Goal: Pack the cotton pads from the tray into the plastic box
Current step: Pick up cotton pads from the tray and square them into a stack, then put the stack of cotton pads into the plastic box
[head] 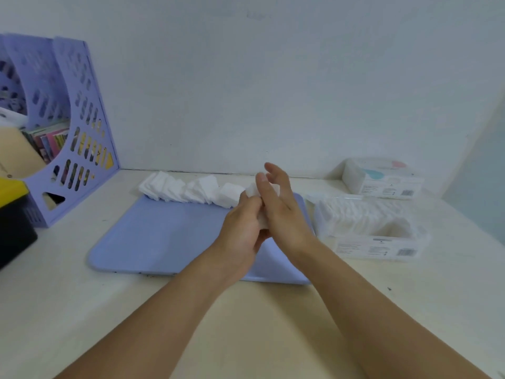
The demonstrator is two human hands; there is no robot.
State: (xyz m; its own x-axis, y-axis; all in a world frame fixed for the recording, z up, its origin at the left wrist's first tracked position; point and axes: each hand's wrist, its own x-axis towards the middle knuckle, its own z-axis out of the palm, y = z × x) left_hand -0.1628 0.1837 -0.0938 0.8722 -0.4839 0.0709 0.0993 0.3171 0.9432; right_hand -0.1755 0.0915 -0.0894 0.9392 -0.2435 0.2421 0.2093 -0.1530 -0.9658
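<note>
A blue tray (164,236) lies flat on the table. Along its far edge sits a row of white cotton pads (191,190). Both hands meet above the tray's right part. My left hand (243,228) grips a small stack of cotton pads (263,221), fingers curled round it. My right hand (281,209) presses against the other side of that stack, its fingers fairly straight and pointing away from me. To the right of the tray stands the clear plastic box (369,228), open, with a row of pads inside.
A second, closed box of pads (382,179) stands behind the open one. A purple file holder (73,138) with books stands at the back left, with a black and yellow object (13,214) at the left edge. The wall runs right behind the tray.
</note>
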